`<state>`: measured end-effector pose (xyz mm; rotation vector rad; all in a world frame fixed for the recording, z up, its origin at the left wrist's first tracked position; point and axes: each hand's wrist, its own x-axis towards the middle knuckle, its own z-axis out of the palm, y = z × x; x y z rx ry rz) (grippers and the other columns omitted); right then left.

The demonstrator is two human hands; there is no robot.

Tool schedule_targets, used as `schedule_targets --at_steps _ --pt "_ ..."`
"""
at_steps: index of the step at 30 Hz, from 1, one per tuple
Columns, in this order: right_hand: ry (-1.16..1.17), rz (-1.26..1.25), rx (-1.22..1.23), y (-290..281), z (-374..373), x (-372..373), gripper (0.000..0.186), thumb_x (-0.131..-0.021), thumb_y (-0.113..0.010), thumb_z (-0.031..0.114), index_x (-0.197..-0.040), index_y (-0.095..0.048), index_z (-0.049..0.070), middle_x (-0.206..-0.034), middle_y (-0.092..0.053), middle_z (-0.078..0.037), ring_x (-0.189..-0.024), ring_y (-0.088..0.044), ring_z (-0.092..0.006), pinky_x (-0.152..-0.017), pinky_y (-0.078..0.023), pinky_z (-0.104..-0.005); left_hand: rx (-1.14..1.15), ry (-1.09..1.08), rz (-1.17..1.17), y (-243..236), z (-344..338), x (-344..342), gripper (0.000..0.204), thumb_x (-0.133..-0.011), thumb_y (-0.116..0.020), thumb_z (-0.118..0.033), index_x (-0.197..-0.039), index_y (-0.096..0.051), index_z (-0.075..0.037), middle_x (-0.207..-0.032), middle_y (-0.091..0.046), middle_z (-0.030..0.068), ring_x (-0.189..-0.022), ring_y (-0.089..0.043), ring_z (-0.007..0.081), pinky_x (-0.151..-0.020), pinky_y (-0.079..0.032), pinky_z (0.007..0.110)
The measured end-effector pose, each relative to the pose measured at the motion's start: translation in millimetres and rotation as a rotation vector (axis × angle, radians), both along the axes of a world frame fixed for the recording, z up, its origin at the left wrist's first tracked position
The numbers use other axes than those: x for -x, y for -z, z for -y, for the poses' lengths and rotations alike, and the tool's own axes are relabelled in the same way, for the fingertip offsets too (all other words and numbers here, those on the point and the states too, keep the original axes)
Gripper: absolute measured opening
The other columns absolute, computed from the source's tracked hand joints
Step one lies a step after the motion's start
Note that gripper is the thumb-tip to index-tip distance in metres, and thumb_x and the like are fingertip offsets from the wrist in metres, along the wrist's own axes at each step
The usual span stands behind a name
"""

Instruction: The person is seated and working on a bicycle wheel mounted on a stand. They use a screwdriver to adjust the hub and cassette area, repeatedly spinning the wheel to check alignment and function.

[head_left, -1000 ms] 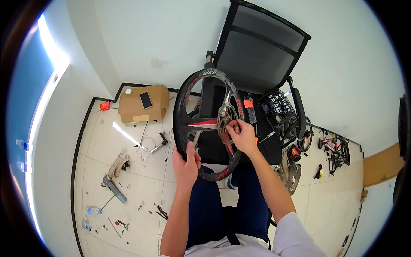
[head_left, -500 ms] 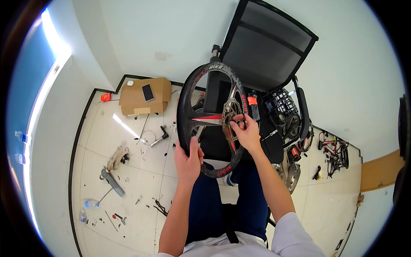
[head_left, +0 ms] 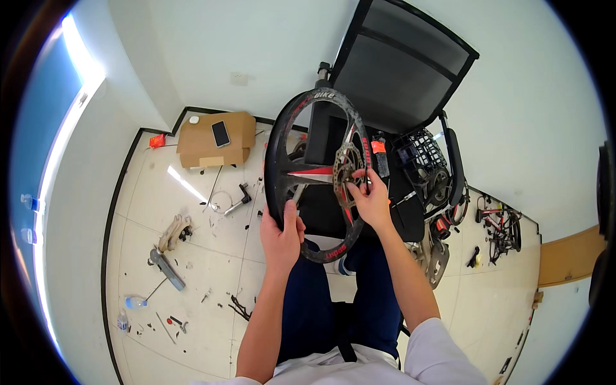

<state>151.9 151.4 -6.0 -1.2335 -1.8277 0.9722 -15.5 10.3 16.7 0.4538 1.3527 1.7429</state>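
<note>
A black bicycle wheel (head_left: 277, 168) with broad red-and-white spokes is held upright above my lap, in front of the chair seat. My left hand (head_left: 283, 234) is closed round its lower left rim, thumb on the near side. A metal brake disc (head_left: 342, 187) sits at the wheel's hub, facing right. At the middle of that disc, my right hand (head_left: 372, 200) has thumb and fingertips pinched together by the axle. Whatever lies between those fingertips is too small and covered to make out.
The black mesh chair (head_left: 401, 64) carries a bottle with an orange label (head_left: 380, 154) and a black basket (head_left: 420, 153). Left on the floor are a cardboard box (head_left: 192, 144) with a phone (head_left: 221, 133), a pump (head_left: 239, 200) and scattered parts. A bicycle frame (head_left: 497, 221) lies far right.
The wheel has turned slightly in my grip and its top has risen a little. My right fingers stay at the hub, with a small shift; my left hand keeps its hold.
</note>
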Motion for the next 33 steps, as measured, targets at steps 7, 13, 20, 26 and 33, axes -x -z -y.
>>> schedule_targets --at_steps 7,13,20,26,33 --pt "0.098 0.171 -0.126 -20 5 16 0.016 -0.084 -0.074 0.015 -0.084 -0.066 0.001 -0.052 -0.035 0.006 -0.047 -0.032 -0.0028 -0.046 -0.026 -0.0243 -0.003 -0.006 -0.002 4 2 0 0.025 -0.099 -0.057 -0.027 -0.096 -0.049 -0.004 -0.061 -0.054 0.0024 -0.045 -0.046 0.0066 -0.041 -0.037 0.022" --pt "0.101 0.148 -0.108 -12 3 10 0.017 -0.083 -0.073 0.015 -0.081 -0.068 0.0 -0.051 -0.037 0.005 -0.048 -0.034 -0.0031 -0.046 -0.028 -0.0247 -0.004 -0.003 -0.002 0 2 0 0.024 -0.099 -0.057 -0.026 -0.094 -0.049 -0.005 -0.06 -0.053 0.0019 -0.045 -0.046 0.0062 -0.04 -0.036 0.021" --pt "0.094 0.051 0.012 -11 2 10 0.013 -0.083 -0.071 0.007 -0.093 -0.067 0.0 -0.054 -0.035 0.008 -0.05 -0.03 -0.0014 -0.048 -0.026 -0.0227 -0.006 0.001 -0.001 0 2 -1 0.025 -0.099 -0.056 -0.027 -0.095 -0.049 -0.004 -0.06 -0.053 0.0019 -0.045 -0.046 0.0062 -0.04 -0.036 0.021" --pt "-0.007 0.03 0.008 -12 -4 8 0.011 -0.081 -0.069 0.007 -0.088 -0.065 0.0 -0.051 -0.037 0.003 -0.048 -0.035 -0.0052 -0.047 -0.031 -0.0258 0.015 0.002 0.008 -2 2 1 0.024 -0.099 -0.057 -0.027 -0.095 -0.049 -0.005 -0.061 -0.053 0.0016 -0.045 -0.046 0.0062 -0.04 -0.036 0.021" --pt "0.079 0.2 -0.125 -17 1 8 0.013 -0.084 -0.07 0.01 -0.089 -0.064 -0.001 -0.054 -0.036 0.006 -0.05 -0.032 -0.0031 -0.048 -0.028 -0.0242 -0.007 0.013 0.005 2 3 0 0.024 -0.099 -0.057 -0.027 -0.095 -0.049 -0.005 -0.06 -0.053 0.0011 -0.046 -0.046 0.0058 -0.041 -0.037 0.021"
